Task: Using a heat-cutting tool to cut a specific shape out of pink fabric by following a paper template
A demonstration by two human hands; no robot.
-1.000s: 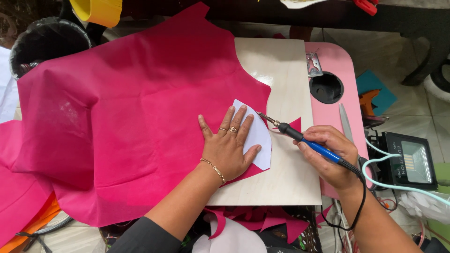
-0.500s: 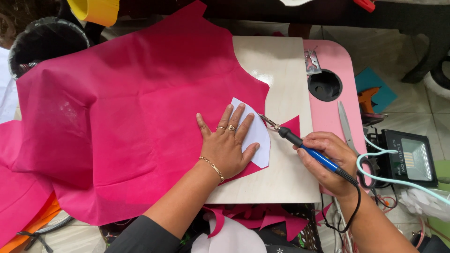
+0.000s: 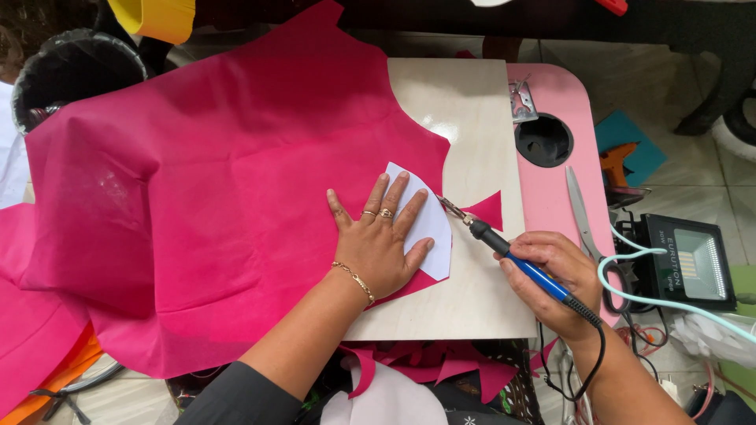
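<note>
My left hand (image 3: 383,240) lies flat with fingers spread on a white paper template (image 3: 429,220), pressing it onto a large sheet of pink fabric (image 3: 205,189). My right hand (image 3: 555,279) grips a blue-handled soldering iron (image 3: 512,256) like a pen. Its metal tip touches the fabric at the template's right edge. A small pink fabric point (image 3: 487,210) sticks out just beyond the tip. Everything rests on a pale wooden board (image 3: 472,126).
A pink table (image 3: 555,94) with a round hole (image 3: 543,140) lies to the right, with scissors (image 3: 583,216) on it. A black lamp box (image 3: 683,260) and an orange glue gun (image 3: 618,161) sit further right. A dark bucket (image 3: 75,71) stands top left. Pink scraps lie below the board.
My right hand and the soldering iron have shifted slightly up and left along the template's right edge. My left hand stays on the template.
</note>
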